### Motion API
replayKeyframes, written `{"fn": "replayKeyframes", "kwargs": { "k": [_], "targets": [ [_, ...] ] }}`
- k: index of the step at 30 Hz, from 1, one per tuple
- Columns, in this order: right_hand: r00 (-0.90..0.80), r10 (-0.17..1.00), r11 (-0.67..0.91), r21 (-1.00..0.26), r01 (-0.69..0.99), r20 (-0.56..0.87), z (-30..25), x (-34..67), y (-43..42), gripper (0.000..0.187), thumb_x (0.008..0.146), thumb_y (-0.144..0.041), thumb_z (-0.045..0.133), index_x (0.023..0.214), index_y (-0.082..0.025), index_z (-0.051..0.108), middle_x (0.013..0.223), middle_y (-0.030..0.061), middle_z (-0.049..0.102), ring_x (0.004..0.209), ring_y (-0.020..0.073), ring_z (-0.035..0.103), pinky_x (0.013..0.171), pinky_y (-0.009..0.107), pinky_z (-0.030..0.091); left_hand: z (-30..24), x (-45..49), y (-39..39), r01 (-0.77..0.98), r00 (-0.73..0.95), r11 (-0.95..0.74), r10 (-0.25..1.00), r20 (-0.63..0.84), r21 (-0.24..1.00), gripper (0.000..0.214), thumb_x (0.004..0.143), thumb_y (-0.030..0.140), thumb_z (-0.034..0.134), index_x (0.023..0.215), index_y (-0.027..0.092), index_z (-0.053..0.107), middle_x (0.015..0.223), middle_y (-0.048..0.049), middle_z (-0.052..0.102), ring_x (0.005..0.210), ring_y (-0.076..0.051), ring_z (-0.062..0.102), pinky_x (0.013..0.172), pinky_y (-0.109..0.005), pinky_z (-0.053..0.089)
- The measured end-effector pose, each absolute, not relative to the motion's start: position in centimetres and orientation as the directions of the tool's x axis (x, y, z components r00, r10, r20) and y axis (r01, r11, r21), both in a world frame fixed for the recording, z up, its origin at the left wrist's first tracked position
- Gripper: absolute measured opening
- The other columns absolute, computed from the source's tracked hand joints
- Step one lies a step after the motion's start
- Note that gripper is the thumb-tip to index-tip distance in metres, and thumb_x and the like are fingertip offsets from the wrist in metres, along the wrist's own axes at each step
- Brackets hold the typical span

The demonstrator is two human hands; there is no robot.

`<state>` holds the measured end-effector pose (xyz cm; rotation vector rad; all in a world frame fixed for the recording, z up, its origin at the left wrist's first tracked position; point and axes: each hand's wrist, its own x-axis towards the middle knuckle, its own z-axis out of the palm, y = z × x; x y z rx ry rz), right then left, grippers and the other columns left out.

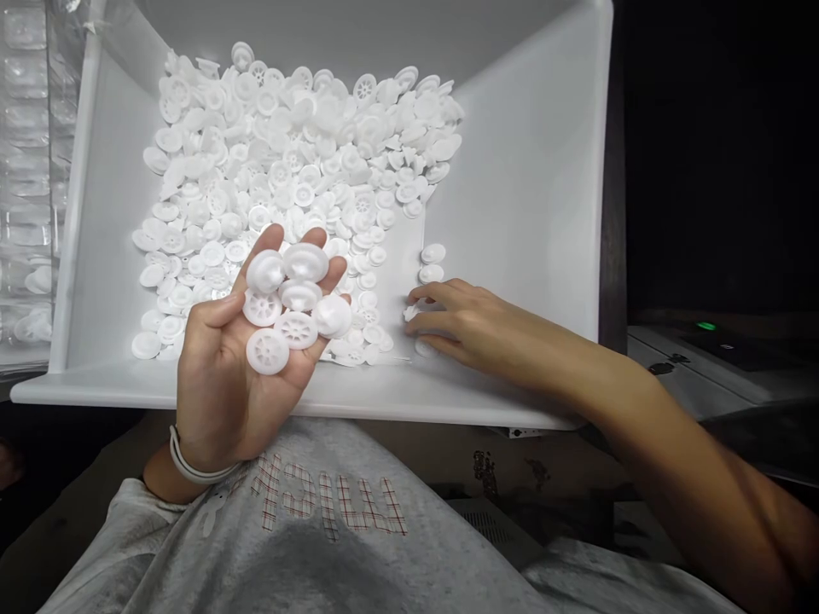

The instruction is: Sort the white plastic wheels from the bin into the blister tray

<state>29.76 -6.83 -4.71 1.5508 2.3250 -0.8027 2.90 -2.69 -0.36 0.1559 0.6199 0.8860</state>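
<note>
Spill risk: seven-odd white plastic wheels (287,307) are stacked loose on the open, flat left hand (236,367), held over the bin's front rim (384,396).
One wheel (410,313) is pinched by the right hand (457,324) on the bin floor beside the pile (287,170); any palm tilt could shed wheels into the lap.

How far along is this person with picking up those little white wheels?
Seven or so wheels already lie gathered in the open left hand. The right hand reaches into the white bin, fingertips on a loose wheel. Most remain: a big pile of wheels sits in the bin.
</note>
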Motion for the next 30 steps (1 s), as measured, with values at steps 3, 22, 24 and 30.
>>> {"fn": "replayKeyframes", "kwargs": {
  "k": [3, 22, 24, 30],
  "targets": [
    [-0.424, 0.773, 0.295, -0.325, 0.898, -0.472, -4.4, 30.0, -6.8, 0.03, 0.092, -0.023, 0.043, 0.1, -0.019, 0.072, 0.125, 0.0151, 0.059, 0.11, 0.0316, 0.056, 0.091, 0.048, 0.049, -0.2, 3.0, -2.7, -0.679, 0.459, 0.635, 0.758, -0.463, 0.367, 0.031, 0.094, 0.029, 0.039, 0.114, 0.03, 0.063, 0.123, 0.0077, 0.068, 0.131, -0.017, 0.055, 0.108, -0.032, 0.048],
    [-0.367, 0.794, 0.307, -0.201, 0.93, -0.485, -4.6, 28.5, -5.5, 0.027, 0.094, -0.019, 0.035, 0.09, -0.014, 0.061, 0.105, 0.0168, 0.061, 0.091, 0.0282, 0.057, 0.078, 0.041, 0.041, 0.0, 3.0, -2.7, -0.692, 0.464, 0.656, 0.724, -0.51, 0.301, 0.023, 0.091, 0.03, 0.046, 0.106, 0.031, 0.063, 0.124, 0.0055, 0.067, 0.142, -0.021, 0.042, 0.115, -0.036, 0.042],
    [-0.392, 0.782, 0.32, -0.227, 0.92, -0.485, -4.2, 28.0, -5.7, 0.02, 0.092, -0.019, 0.04, 0.095, -0.014, 0.06, 0.105, 0.016, 0.059, 0.09, 0.0267, 0.057, 0.076, 0.038, 0.042, 0.0, 3.0, -2.6, -0.677, 0.47, 0.662, 0.726, -0.503, 0.322, 0.025, 0.092, 0.03, 0.043, 0.106, 0.031, 0.063, 0.122, 0.0062, 0.068, 0.137, -0.021, 0.048, 0.111, -0.034, 0.047],
    [-0.53, 0.68, 0.388, -0.365, 0.847, -0.507, -4.0, 25.6, -5.8, 0.02, 0.087, -0.006, 0.037, 0.09, -0.019, 0.053, 0.084, 0.0032, 0.052, 0.054, 0.0108, 0.041, 0.051, 0.026, 0.027, 0.2, 3.0, -2.6, -0.678, 0.465, 0.641, 0.753, -0.466, 0.36, 0.03, 0.095, 0.027, 0.037, 0.106, 0.029, 0.064, 0.114, 0.0078, 0.072, 0.122, -0.016, 0.062, 0.101, -0.03, 0.053]
  ]
}}
